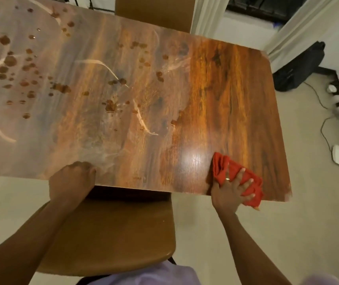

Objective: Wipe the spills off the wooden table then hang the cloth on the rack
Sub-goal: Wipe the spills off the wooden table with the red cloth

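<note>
Many brown drops and puddles (30, 79) lie on the wooden table (236, 89), and almost all of them are on the left half and the far middle. The right end of the table looks clean and shiny. Pale curved smears cross the wet part.

The right hand (229, 189) presses a red cloth (244, 179) flat on the near right corner of the table, close to the front edge. Its fingers are spread over the bunched cloth, so the hand holds it down more than it pinches it. The cloth's long side runs slanted, from upper left to lower right.

The left hand (72, 179) is closed into a loose fist at the front edge, with the knuckles on the wood. It holds nothing and seems only to support the body. A brown chair (111, 229) stands under the table between the two arms.

From the cloth, the spills lie to the left and farther away. The nearest one (173, 122) is up and to the left of the cloth, with dry wood between them. The left hand is nearer to the big group of drops, but the cloth is in the right hand. So I think the next stroke must go leftward and forward across the table, and this needs a long reach.

No rack is in view, so I cannot tell where the cloth will hang.
</note>
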